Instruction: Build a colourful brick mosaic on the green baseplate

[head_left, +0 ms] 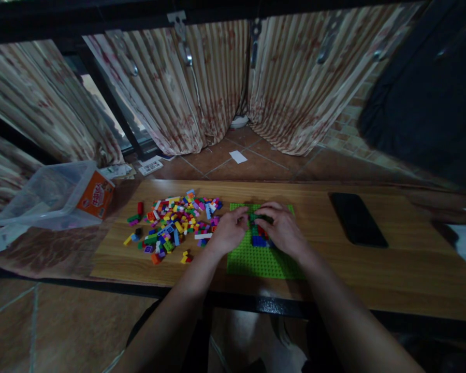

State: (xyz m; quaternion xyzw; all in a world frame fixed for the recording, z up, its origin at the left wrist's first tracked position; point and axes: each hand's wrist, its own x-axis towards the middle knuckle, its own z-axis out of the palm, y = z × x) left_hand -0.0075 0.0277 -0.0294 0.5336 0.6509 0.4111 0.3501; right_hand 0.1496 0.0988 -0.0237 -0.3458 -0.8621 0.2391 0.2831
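A light green studded baseplate (264, 265) lies on the wooden table in front of me, and both my hands are over its upper half. Blue bricks (259, 241) sit on the plate, with red bricks (262, 231) and dark green bricks (252, 217) above them, partly hidden by my fingers. From the left, my left hand (231, 229) has its fingers curled beside the dark green bricks; whatever its fingertips pinch is hidden. On the other side, my right hand (281, 228) bends over the bricks, thumb and fingers closed around a dark green brick.
Left of the plate spreads a pile of loose coloured bricks (174, 223). A black phone (358, 219) lies to the right on the table (419, 259). Beyond the table's left end stands a clear plastic box (58, 194) with an orange label. Curtains (217, 77) hang behind.
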